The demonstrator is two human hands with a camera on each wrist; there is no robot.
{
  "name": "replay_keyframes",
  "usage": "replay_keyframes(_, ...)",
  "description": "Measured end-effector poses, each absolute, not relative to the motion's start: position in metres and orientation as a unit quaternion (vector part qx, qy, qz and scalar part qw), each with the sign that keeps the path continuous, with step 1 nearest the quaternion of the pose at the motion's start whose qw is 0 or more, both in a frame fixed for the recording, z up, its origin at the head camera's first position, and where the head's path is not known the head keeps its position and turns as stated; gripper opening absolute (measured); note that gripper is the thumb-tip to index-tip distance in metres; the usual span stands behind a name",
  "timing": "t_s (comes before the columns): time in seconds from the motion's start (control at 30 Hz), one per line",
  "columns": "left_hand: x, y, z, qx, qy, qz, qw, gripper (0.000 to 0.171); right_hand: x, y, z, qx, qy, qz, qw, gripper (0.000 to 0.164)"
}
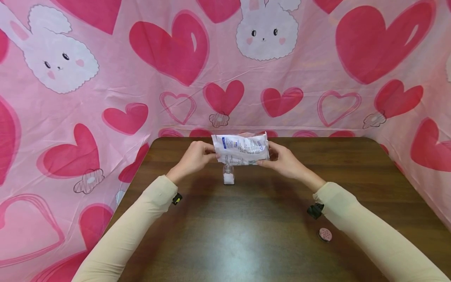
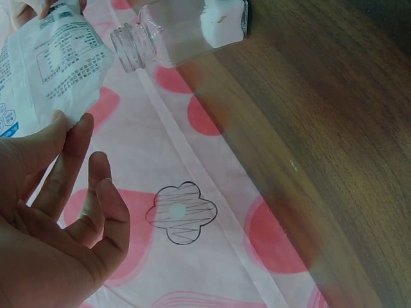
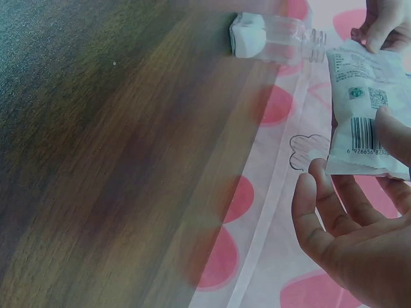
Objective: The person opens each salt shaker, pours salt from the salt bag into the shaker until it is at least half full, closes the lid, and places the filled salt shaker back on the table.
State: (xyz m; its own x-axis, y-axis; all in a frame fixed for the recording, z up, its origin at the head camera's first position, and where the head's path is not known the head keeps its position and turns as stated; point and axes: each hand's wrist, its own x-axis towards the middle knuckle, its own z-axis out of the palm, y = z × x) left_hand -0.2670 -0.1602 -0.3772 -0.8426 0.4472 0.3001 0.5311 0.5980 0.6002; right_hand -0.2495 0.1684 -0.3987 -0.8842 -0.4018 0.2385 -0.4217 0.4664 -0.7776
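1. Head view: nearest lies a pink, dotted lid [image 1: 325, 235] on the brown table [image 1: 211, 235], beside the right sleeve [image 1: 373, 219].
2. Farther off, a clear jar [image 1: 228, 179] stands upright and uncapped, white contents in its lower part.
3. At the jar's mouth, a white printed packet [image 1: 243, 149] is held up, tilted; whether they touch, I cannot tell.
4. A left hand [image 1: 193, 158] pinches one end between thumb and forefinger, other fingers loosely bent; a right hand [image 1: 285, 160] grips the other end, thumb against fingers.
5. Behind hangs pink cloth [image 1: 225, 66] with hearts and rabbits.
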Motion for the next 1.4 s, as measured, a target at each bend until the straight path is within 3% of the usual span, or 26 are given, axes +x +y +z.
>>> replay_keyframes(1.4, -0.2657, -0.1589, -0.3776, -0.271, -0.894, -0.351, 0.058, 0.007, -0.2502, 0.1699, -0.4006, 0.248, -0.851, 0.462, 0.018, 0.059)
